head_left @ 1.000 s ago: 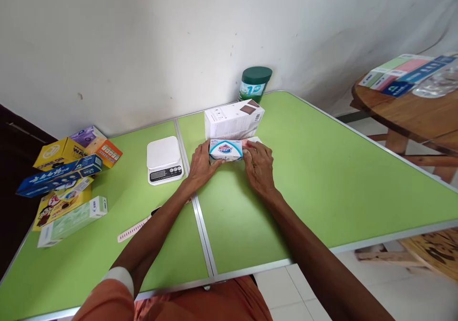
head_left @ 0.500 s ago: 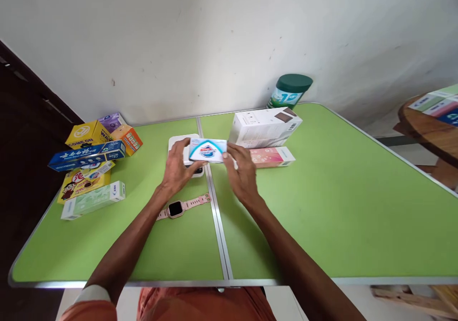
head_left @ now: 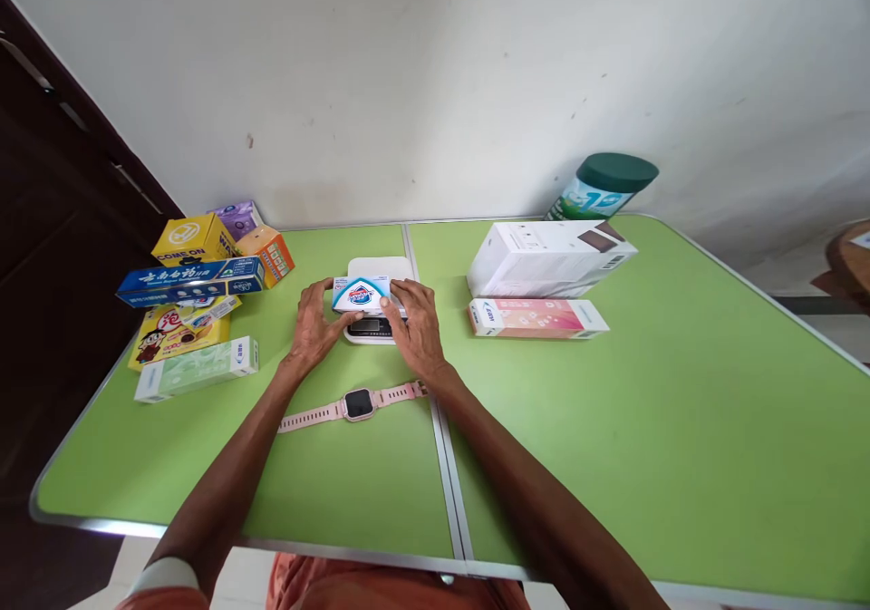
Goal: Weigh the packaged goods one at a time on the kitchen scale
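A small white and blue soap box (head_left: 362,294) is held between my two hands, its logo face turned up toward me. My left hand (head_left: 313,331) grips its left end, thumb along the lower edge. At the opposite end, my right hand (head_left: 417,327) closes on it with the thumb on the front corner. Under the box is a white digital scale (head_left: 375,267), its dark display strip partly showing; I cannot tell whether the box touches the platform. A pink smartwatch (head_left: 359,404) lies stretched out on the green table (head_left: 598,447), nearer to me than the scale.
At the left are a blue toothpaste box (head_left: 190,281), a yellow box (head_left: 194,240), an orange box (head_left: 270,255), a purple box (head_left: 239,219), a yellow snack packet (head_left: 177,332) and a green carton (head_left: 197,370). Rightward stand a white box (head_left: 550,261), a pink carton (head_left: 536,317) and a green-lidded canister (head_left: 602,186).
Both hands have brought the soap box lower and a little left, down over the scale. The camera view has shifted, so the surrounding things appear displaced.
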`<act>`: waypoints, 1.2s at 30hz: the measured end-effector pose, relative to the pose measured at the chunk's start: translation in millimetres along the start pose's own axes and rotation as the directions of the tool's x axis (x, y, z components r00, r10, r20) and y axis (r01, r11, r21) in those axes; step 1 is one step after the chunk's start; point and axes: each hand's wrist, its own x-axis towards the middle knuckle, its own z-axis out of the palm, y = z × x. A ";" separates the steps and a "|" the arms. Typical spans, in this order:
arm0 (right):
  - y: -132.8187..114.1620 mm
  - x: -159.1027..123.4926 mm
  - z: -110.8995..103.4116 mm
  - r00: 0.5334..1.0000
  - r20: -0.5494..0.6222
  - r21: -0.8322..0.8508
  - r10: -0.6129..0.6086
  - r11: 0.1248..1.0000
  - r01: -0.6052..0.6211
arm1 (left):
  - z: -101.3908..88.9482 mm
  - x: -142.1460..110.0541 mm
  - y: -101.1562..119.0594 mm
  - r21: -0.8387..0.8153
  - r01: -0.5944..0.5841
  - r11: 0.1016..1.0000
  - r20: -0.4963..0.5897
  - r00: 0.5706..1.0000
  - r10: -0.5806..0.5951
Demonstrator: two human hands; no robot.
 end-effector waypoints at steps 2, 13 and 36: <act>2.6 -2.6 1.4 1.000 -0.011 -0.005 -0.009 1.000 0.009 | 1.7 -0.6 -2.3 -0.004 0.003 1.000 0.008 1.000 -0.003; 9.4 -4.7 -9.9 0.998 -0.050 -0.046 0.029 0.998 -0.031 | 19.8 1.8 1.5 -0.026 -0.046 0.999 0.030 0.998 0.046; 27.3 -9.4 -6.7 0.941 -0.085 0.152 0.328 0.938 -0.313 | 21.7 -19.3 -9.6 -0.311 0.096 0.945 0.048 0.995 -0.085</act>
